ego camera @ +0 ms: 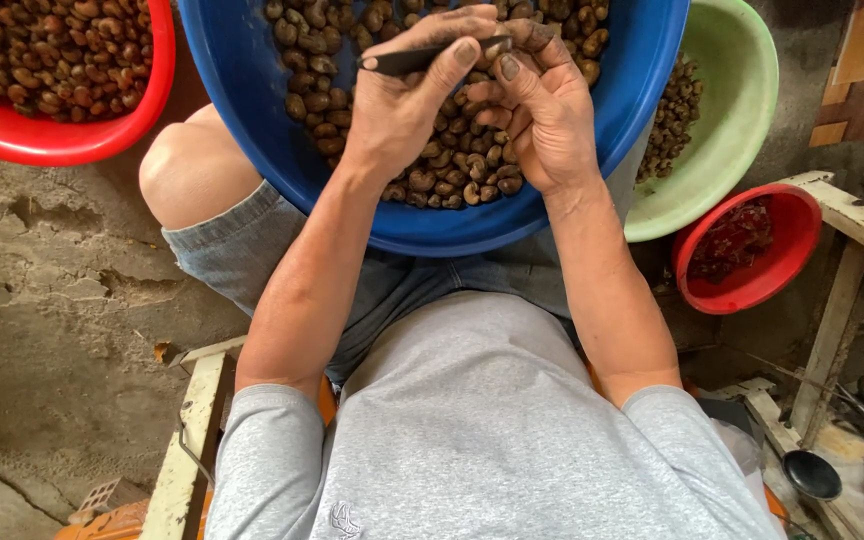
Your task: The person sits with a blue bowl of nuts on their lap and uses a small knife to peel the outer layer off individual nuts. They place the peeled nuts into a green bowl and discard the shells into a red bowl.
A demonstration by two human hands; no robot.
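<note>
My left hand [402, 100] is closed around a thin dark blade-like tool [414, 60], whose tip points left. Touching it from the right, my right hand [542, 110] pinches a small brown nut [508, 42] between its fingertips, right against the tool. Both hands hover over a large blue basin [242, 90] resting on my lap. The basin holds many brown, kidney-shaped nuts in their shells [442, 175].
A red basin [62, 140] full of similar nuts sits at the upper left. At the right stand a pale green basin [742, 120] with nuts and a smaller red bowl [752, 285] of dark reddish bits. Beneath me is a worn wooden seat frame [187, 440], and the floor [42, 300] is rough concrete.
</note>
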